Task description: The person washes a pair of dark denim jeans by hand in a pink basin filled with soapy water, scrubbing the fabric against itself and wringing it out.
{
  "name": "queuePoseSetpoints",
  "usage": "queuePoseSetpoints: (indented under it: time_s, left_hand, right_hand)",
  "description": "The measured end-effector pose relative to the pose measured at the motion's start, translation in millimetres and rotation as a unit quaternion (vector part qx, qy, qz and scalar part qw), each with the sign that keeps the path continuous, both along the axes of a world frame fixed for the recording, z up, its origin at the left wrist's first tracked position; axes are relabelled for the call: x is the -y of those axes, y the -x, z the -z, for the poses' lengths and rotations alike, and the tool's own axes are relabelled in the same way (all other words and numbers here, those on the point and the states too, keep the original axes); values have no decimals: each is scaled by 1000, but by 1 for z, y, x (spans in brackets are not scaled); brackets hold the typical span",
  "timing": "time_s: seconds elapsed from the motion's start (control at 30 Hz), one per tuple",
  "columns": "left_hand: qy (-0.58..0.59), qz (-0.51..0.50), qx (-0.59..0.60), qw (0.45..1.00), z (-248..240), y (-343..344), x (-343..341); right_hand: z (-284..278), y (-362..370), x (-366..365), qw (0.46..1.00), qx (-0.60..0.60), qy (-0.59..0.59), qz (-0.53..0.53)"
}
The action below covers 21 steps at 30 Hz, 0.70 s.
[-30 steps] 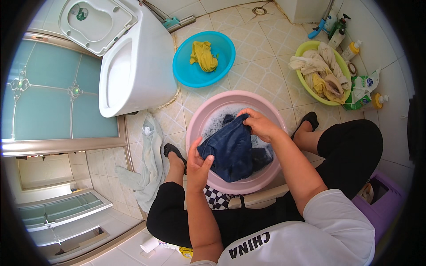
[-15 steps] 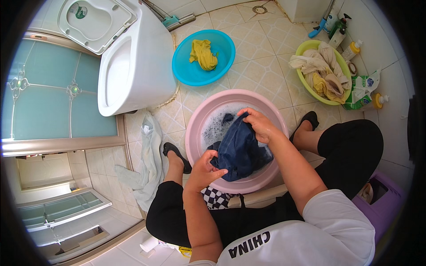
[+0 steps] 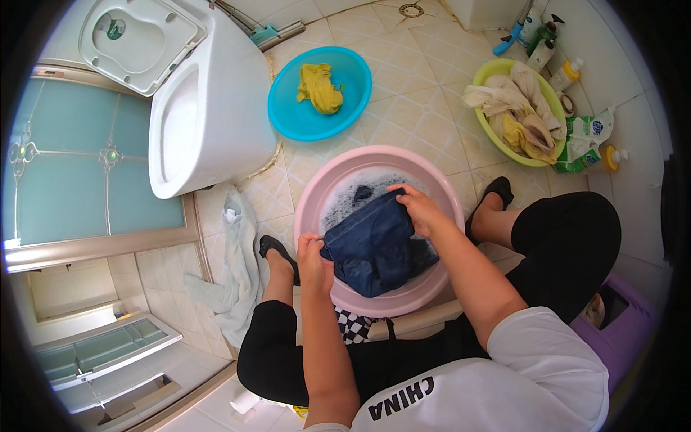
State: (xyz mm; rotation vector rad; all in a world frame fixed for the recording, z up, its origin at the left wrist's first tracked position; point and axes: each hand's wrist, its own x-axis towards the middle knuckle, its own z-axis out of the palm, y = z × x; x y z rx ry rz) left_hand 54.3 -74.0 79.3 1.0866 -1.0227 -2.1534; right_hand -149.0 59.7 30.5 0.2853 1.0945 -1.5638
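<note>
A wet dark blue garment (image 3: 374,248) is stretched between my hands over the pink basin (image 3: 450,198). Its straight, seamed upper edge runs from one hand to the other like a waistband, and the lower folds hang into the basin. My left hand (image 3: 314,263) pinches the left end of that edge above the basin's left rim. At the upper right corner my right hand (image 3: 419,209) grips the other end between thumb and fingers. Suds (image 3: 344,200) float behind the garment, with a small dark bit of cloth (image 3: 363,192) poking through them.
Beyond is a blue basin (image 3: 281,122) with a yellow cloth (image 3: 319,89). A green basin (image 3: 484,72) at far right holds pale laundry (image 3: 529,93), beside several bottles (image 3: 568,74). Left are a toilet (image 3: 230,101) and pale garment (image 3: 240,266) on the floor. A purple container (image 3: 622,317) stands right.
My left hand has moved left and up and now grips the end of the garment's edge. The bunched garment is spread wider and flatter; my right hand still holds its corner.
</note>
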Motion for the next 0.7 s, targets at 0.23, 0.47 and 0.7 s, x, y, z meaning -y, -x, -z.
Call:
queuePoseSetpoints:
  time_s: [0.23,0.47,0.7]
  left_hand:
    - [411,75,373,828,65,74,-23]
    - [356,370,456,727,132,55,-54]
    - [328,194,449,808,138,69,-48]
  right_hand:
    - [89,-26,-14,962,-185,-200,-3]
    - [88,-46,-31,876,-282,-291,-263]
    - [105,-52,-9,943,-142,-294,-71]
